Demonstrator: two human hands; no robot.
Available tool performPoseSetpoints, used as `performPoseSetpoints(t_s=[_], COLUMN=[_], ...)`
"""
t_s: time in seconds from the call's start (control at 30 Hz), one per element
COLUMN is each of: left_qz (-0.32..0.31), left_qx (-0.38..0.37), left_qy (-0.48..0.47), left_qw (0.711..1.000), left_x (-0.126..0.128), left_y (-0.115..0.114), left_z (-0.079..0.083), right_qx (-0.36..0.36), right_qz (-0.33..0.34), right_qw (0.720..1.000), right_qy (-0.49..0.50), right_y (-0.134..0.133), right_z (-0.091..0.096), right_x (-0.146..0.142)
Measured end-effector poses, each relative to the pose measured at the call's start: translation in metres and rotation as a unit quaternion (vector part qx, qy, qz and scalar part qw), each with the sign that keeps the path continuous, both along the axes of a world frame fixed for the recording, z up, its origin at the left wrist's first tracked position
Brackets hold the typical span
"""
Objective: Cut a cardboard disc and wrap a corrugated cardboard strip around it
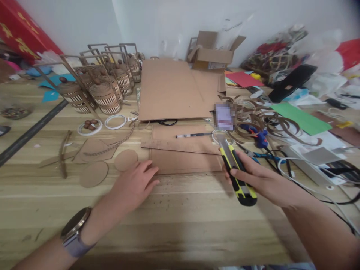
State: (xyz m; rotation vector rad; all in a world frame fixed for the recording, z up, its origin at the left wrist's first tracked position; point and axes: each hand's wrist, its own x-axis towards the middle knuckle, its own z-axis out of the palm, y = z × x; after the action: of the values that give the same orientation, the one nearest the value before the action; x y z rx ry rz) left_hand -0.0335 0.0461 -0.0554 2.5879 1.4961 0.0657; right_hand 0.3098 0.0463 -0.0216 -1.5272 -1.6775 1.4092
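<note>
In my right hand [247,172] is a yellow and black utility knife [237,174], its blade pointing away from me. My left hand [136,183] lies low over the table with its fingers spread, by the left edge of a cardboard piece [182,163]. Across that cardboard runs a narrow strip with a dark edge [180,147]. A pen [194,135] rests just beyond the strip. Two cardboard discs, a smaller one [126,160] and a larger one [93,174], lie left of my left hand.
Several lidded slatted containers with handles [105,97] stand at the back left. Large cardboard sheets [168,90] and an opened box [213,56] are at the back. Curled brown strips [287,129], a blue glue gun [257,135] and cables [309,187] clutter the right.
</note>
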Motion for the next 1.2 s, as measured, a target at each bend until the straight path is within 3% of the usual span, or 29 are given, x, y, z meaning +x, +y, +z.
performPoseSetpoints(t_s=[0.1,0.27,0.43,0.63,0.77,1.07,1.2], left_qz=[-0.003,0.018,0.054,0.043,0.026,-0.001,-0.003], left_qx=[0.005,-0.008,-0.02,-0.003,0.01,0.055,0.052], left_qy=[-0.019,-0.073,-0.126,-0.101,-0.069,-0.014,-0.01], left_qw=[1.0,0.997,0.99,0.994,0.997,0.998,0.999], left_x=[-0.001,0.0,0.0,-0.014,-0.019,-0.014,-0.014], left_y=[0.0,0.001,-0.005,-0.028,-0.035,-0.028,-0.028], left_z=[-0.004,-0.008,-0.006,-0.011,-0.011,-0.012,-0.013], right_qx=[0.011,-0.004,-0.005,-0.021,0.001,-0.087,-0.11], right_qz=[-0.041,-0.062,-0.047,0.027,0.007,0.002,0.018], right_qw=[0.999,0.998,0.999,0.999,0.999,0.995,0.989], right_qy=[-0.026,0.021,0.025,-0.024,-0.037,0.051,0.098], right_y=[0.007,0.013,0.007,-0.01,-0.017,-0.023,-0.028], right_z=[-0.007,-0.021,-0.02,-0.009,-0.009,-0.003,-0.009], right_x=[0.003,-0.012,-0.021,-0.025,-0.026,-0.034,-0.038])
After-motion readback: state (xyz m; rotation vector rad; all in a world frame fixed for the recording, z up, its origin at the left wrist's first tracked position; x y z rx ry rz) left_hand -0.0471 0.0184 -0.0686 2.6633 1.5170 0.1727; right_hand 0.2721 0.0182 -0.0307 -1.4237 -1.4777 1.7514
